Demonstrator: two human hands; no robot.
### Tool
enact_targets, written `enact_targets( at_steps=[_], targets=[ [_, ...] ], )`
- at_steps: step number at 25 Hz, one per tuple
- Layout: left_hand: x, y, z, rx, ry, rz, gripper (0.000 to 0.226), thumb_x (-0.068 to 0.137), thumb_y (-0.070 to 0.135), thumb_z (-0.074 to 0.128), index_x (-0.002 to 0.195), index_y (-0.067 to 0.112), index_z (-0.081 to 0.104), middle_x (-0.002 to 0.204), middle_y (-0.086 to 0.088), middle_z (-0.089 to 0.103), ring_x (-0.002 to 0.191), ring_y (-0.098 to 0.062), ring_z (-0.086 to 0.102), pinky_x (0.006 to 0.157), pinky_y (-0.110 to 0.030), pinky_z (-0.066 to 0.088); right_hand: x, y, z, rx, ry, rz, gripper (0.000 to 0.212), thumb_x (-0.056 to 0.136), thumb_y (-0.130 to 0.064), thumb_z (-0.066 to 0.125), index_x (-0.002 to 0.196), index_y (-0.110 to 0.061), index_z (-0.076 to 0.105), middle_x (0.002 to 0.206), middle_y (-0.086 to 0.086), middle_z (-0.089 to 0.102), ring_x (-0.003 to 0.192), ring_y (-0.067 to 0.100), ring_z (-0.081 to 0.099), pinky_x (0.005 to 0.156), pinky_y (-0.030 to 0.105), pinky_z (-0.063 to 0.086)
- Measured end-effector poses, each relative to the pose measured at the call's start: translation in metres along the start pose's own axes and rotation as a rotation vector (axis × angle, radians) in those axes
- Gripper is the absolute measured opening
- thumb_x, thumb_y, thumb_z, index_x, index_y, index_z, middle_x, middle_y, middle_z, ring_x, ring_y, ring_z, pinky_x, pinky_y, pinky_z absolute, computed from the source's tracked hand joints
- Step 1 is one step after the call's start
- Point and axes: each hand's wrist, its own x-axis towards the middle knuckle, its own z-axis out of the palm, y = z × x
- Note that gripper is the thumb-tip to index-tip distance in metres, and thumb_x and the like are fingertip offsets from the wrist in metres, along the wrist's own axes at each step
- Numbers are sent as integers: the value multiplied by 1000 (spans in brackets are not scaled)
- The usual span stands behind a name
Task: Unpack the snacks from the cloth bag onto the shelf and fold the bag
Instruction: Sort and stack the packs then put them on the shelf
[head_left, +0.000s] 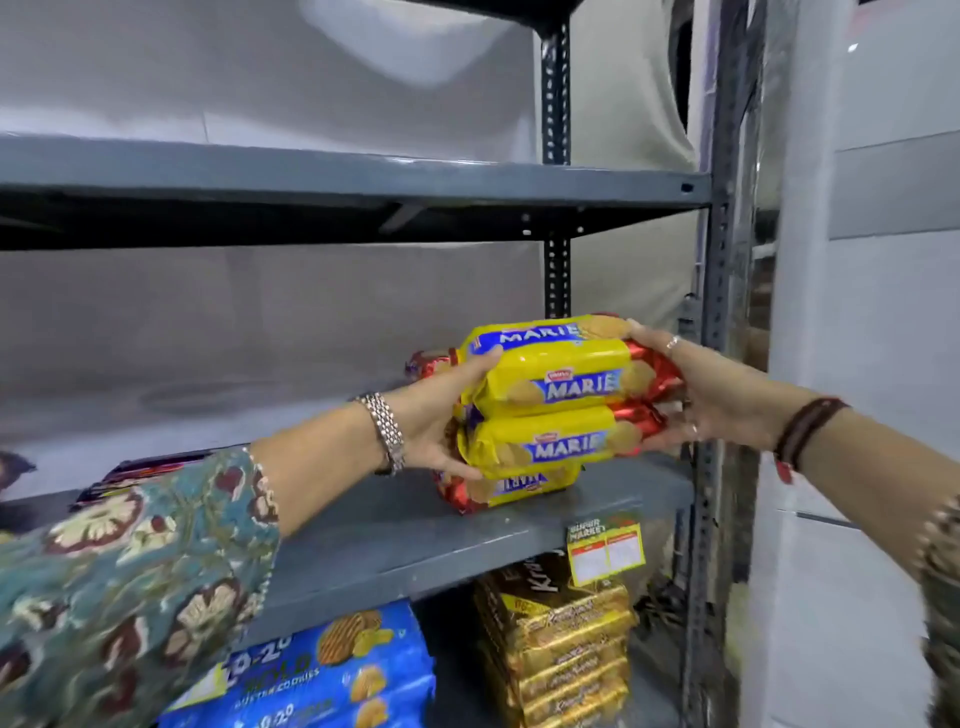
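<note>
Several yellow Marie biscuit packs (558, 387) with red ends form a stack at the right end of the grey middle shelf (395, 525). My left hand (441, 415) clasps the stack's left end and my right hand (706, 395) presses its right end. The stack is just above the shelf board; whether the lowest pack (511, 488) touches the board I cannot tell. The cloth bag is not in view.
Dark snack packs (140, 473) lie further left on the same shelf. The lower shelf carries blue cookie packs (322, 670) and brown-gold packs (566, 639). A price tag (605, 551) hangs on the shelf edge. A metal upright (719, 312) stands right of the stack.
</note>
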Motion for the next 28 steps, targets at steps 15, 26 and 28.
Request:
enact_targets(
  at_steps=[15, 26, 28],
  targets=[
    [65, -17, -57, -1, 199, -51, 72, 82, 69, 34, 133, 19, 40, 129, -16, 50, 100, -28, 55, 83, -48, 47, 117, 29, 58, -24, 20, 103, 69, 75, -79, 42, 108, -21, 60, 107, 11, 66, 95, 25, 66, 75, 43, 58],
    [47, -48, -43, -131, 469, 123, 69, 91, 60, 23, 138, 12, 34, 139, -10, 44, 130, -34, 40, 99, -48, 40, 93, 44, 43, -171, 117, 55, 77, 85, -69, 40, 132, -8, 47, 117, 8, 61, 111, 28, 59, 78, 41, 55],
    [39, -61, -40, -296, 545, 194, 58, 95, 48, 30, 140, 10, 32, 144, -12, 40, 131, -30, 40, 99, -46, 40, 80, 53, 32, -173, 145, 64, 73, 87, -65, 43, 134, -8, 45, 116, 7, 62, 112, 26, 58, 77, 41, 55]
  ],
)
